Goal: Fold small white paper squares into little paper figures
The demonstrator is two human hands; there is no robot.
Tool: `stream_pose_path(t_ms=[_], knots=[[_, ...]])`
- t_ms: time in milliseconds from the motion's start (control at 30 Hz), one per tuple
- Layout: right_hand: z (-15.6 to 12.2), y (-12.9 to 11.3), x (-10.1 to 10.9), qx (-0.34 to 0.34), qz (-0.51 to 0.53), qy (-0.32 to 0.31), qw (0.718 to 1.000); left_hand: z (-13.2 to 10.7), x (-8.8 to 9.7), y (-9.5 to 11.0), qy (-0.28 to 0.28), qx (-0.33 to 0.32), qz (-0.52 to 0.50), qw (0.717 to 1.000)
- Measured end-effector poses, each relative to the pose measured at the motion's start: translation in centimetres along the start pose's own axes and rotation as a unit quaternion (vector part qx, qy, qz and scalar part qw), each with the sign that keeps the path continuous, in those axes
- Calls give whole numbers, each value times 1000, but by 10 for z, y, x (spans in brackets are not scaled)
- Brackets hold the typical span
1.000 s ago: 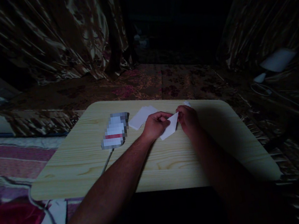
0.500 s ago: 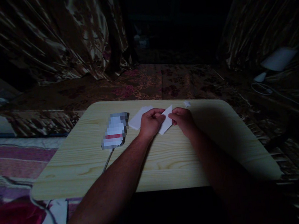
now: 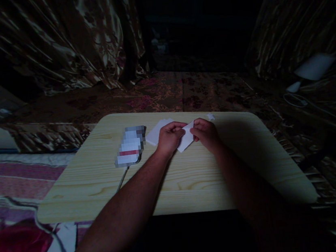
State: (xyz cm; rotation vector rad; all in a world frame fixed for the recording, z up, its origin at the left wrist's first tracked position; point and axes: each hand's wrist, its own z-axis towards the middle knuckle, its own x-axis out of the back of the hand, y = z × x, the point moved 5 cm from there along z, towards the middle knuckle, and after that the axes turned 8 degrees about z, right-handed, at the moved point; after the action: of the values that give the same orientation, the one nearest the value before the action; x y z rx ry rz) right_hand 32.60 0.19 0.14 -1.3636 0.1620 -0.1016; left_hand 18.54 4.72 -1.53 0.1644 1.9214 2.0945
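A folded piece of white paper (image 3: 185, 141) is held just above the table between my two hands. My left hand (image 3: 170, 137) pinches its left side, thumb on top. On the right edge, my right hand (image 3: 206, 132) grips the same paper with thumb and bent fingers, near its upper corner. Behind my left hand lies a stack of white paper sheets (image 3: 155, 132), partly covered by that hand. A small white folded paper piece (image 3: 210, 116) rests on the table beyond my right hand.
The pale wood-grain table (image 3: 193, 184) has rounded corners. A phone (image 3: 130, 147), its screen blurred out, lies left of my hands with a cable (image 3: 122, 179) running toward me. A white lamp (image 3: 315, 67) stands off the table's right side; patterned curtains (image 3: 104, 35) hang behind.
My right hand's fingers have shifted slightly up toward the paper's upper corner, now covering more of it. The left hand keeps its pinch almost unchanged.
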Motion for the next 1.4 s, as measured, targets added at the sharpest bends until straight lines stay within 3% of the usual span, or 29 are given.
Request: stream_pose_path(t_ms=[333, 667, 1100, 1400], knots=[[2, 6, 4, -3, 33, -9, 999, -1, -2, 0, -3, 19, -32, 999], [2, 5, 5, 34, -8, -7, 999, -1, -2, 1, 19, 20, -22, 999], [0, -1, 3, 7, -18, 33, 999, -5, 0, 4, 31, -48, 77, 995], [1, 1, 5, 26, 10, 36, 999, -4, -3, 5, 41, -19, -2, 999]])
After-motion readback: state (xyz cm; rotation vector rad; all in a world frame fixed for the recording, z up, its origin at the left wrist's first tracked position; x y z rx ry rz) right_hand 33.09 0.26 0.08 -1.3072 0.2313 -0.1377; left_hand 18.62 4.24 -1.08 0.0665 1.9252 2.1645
